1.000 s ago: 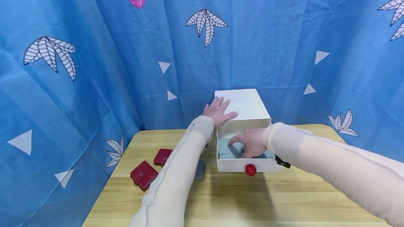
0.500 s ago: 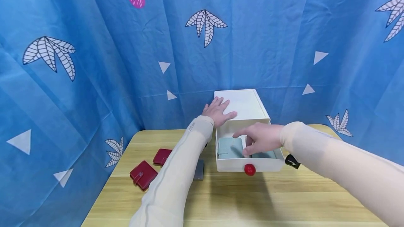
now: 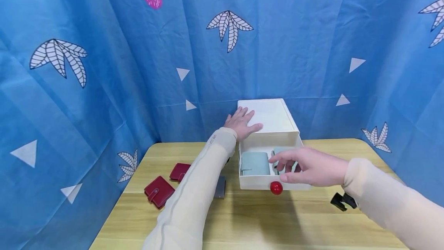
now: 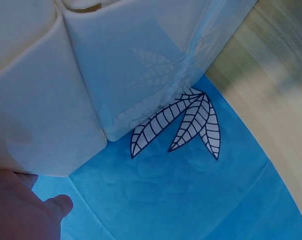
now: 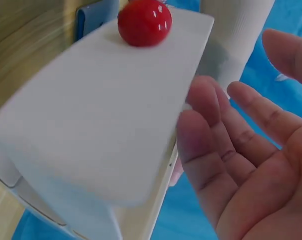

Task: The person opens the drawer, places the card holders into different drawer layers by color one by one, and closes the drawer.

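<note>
A white box (image 3: 268, 117) stands at the back of the wooden table (image 3: 260, 219), its drawer (image 3: 258, 182) pulled out, with a red knob (image 3: 276, 188) on the front. Two pale teal wallets lie inside, one at the left (image 3: 254, 163) and one at the right (image 3: 279, 152), partly hidden. My left hand (image 3: 241, 122) rests flat on the box top. My right hand (image 3: 305, 167) hovers open over the drawer's front right, holding nothing. The right wrist view shows the drawer front (image 5: 101, 110), the knob (image 5: 144, 22) and relaxed fingers (image 5: 225, 135).
Two dark red wallets (image 3: 158, 191) (image 3: 180, 172) lie on the table's left side. A grey flat item (image 3: 220, 187) peeks out beside my left sleeve. A black clip (image 3: 341, 201) lies on the table at right. Blue patterned cloth (image 3: 138, 68) surrounds the table.
My right hand has lifted out of the drawer and drawn back to the right, leaving both teal wallets uncovered. The left hand has stayed on the box top.
</note>
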The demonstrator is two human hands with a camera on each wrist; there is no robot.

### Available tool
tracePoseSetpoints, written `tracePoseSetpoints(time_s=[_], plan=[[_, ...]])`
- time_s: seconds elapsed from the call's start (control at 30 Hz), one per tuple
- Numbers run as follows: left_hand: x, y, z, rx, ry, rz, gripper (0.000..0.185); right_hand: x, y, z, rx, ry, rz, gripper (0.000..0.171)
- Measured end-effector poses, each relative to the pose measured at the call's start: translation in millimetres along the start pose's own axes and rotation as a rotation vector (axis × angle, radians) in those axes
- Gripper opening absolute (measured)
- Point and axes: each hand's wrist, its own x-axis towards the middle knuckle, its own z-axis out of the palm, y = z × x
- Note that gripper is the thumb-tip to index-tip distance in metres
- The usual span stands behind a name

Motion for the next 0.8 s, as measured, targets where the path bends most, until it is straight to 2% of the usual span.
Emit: tracePoseSetpoints(time_s=[0.2,0.33,0.57,0.8], plan=[[3.4,1.9,1.0,-0.003,-0.01,-0.008,0.082,-15,5,9,-0.013,0.098,-0.083,0.035],[0.2,3.9,-0.6,0.0,-0.005,-0.005,0.082,-23,6,12,0.041,0.124,-0.111,0.032],[0.5,4.5,-2.5,-0.013,0.005,-0.01,0.081,-29,15,27,0.223,0.105,-0.203,0.024],[2.0,5.8,-0.6,-0.009,0.0,-0.004,0.081,-35,37,52,0.52,-0.013,-0.144,0.043]])
